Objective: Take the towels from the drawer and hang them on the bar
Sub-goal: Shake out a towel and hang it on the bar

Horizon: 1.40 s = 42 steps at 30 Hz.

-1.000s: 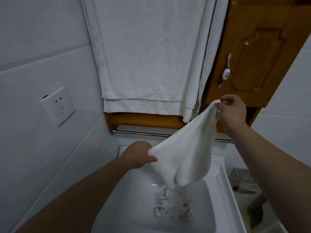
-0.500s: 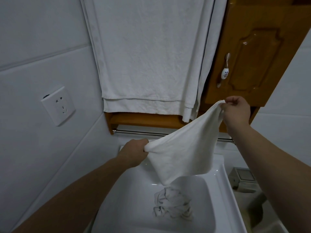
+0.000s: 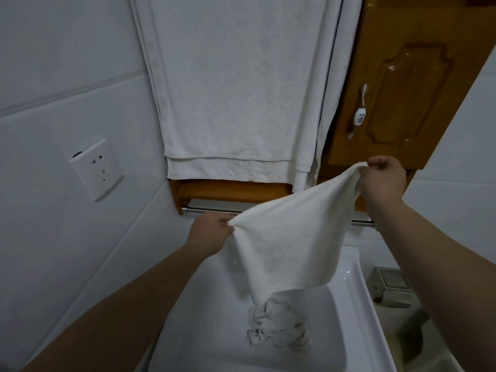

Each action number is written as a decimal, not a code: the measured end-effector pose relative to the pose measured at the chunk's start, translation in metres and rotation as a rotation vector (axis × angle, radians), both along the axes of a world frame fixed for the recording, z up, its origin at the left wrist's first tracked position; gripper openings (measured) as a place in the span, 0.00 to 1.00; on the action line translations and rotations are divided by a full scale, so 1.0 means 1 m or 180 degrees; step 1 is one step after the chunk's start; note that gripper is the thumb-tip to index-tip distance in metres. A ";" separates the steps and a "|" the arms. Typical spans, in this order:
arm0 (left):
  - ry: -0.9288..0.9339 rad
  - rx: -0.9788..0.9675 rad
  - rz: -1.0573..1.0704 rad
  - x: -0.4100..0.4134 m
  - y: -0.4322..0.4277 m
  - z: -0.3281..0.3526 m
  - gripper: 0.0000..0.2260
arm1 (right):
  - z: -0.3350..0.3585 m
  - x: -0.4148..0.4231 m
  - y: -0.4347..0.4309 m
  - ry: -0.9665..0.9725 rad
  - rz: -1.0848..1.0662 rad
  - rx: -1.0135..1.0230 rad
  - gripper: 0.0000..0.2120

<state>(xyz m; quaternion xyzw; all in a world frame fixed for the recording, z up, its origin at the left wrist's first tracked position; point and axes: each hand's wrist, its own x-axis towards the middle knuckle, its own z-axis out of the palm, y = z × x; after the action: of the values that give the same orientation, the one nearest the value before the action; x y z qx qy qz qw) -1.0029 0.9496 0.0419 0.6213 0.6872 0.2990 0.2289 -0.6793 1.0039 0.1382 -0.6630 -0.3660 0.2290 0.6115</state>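
Step in hand: spreading the towel for hanging. The left grip and right grip each pinch one corner, fingers curled. The towel is stretched between them, in front of the bar. The next move likely requires lifting its edge over the bar.
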 end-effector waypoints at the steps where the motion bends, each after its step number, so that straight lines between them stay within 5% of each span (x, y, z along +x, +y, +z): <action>1: 0.0015 0.0023 0.0036 -0.001 -0.001 0.001 0.13 | -0.001 0.002 0.000 0.0052 -0.0056 0.0003 0.13; 9: 0.0027 0.0152 0.0415 0.001 -0.003 -0.002 0.11 | -0.011 -0.001 -0.006 -0.0023 0.0037 -0.0073 0.13; 15: 0.0003 0.0198 0.0425 -0.002 0.000 -0.005 0.21 | -0.010 -0.021 -0.016 -0.0449 0.0914 -0.0069 0.12; 22: 0.0042 0.0974 0.0021 0.024 -0.010 0.012 0.18 | -0.018 -0.064 -0.025 -0.0732 0.1975 -0.0270 0.13; 32: 0.0312 0.1466 -0.0431 0.044 -0.023 0.022 0.28 | -0.025 -0.106 -0.033 -0.0275 0.3489 -0.1498 0.26; 37: 0.0428 0.1512 -0.0352 0.040 -0.026 0.015 0.30 | -0.025 -0.107 -0.034 -0.0595 0.3526 -0.1567 0.13; 42: 0.0303 0.1293 -0.0329 0.041 -0.029 0.014 0.30 | -0.025 -0.107 -0.036 -0.1153 0.3056 -0.1176 0.11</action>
<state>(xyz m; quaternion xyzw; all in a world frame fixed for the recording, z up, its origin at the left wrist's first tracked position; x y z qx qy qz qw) -0.9619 0.9210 0.0560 0.7025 0.5901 0.3896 0.0813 -0.7866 0.9679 0.1137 -0.5466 -0.6808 0.4251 0.2387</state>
